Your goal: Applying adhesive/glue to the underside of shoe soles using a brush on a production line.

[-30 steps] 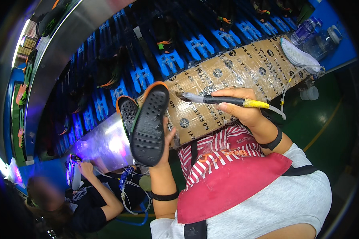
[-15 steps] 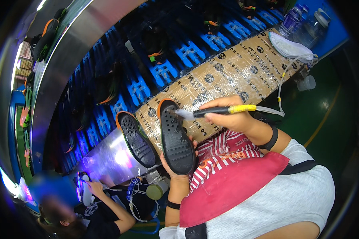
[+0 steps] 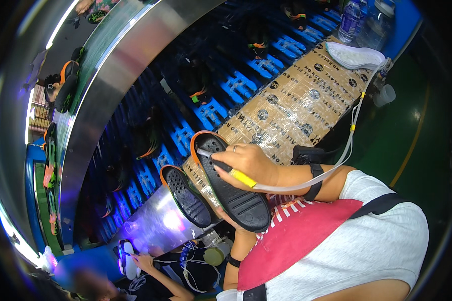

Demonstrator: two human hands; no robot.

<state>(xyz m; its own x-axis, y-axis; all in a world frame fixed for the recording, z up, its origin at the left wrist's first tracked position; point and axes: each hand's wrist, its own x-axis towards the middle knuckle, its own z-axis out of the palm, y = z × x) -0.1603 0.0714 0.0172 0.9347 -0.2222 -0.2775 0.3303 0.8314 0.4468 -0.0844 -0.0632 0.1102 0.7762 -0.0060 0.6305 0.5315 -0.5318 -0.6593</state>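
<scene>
My left hand (image 3: 229,218) is wrapped round the heel part of a black shoe sole (image 3: 242,203) with an orange toe rim, holding it tilted with its inner face up. Most of its fingers are hidden behind the sole. In my right hand (image 3: 253,163) is a glue brush (image 3: 243,177) with a black and yellow handle and a pale tube at its end. The brush tip touches the inner face near the orange toe edge. Left of it, a second black sole (image 3: 188,203) of the same kind rests on the bench edge.
Taped cardboard (image 3: 286,108) covers the bench. Beyond it runs a conveyor of blue racks (image 3: 241,85) carrying dark shoe parts. A white sole (image 3: 354,56), a purple-labelled bottle (image 3: 348,22) and a clear jug (image 3: 375,25) stand far right. A co-worker's hand (image 3: 144,262) holds a sole at lower left.
My right hand has moved left and down with the brush, from beside the toe onto the sole's inner face. The view has shifted, and the held sole is more tilted.
</scene>
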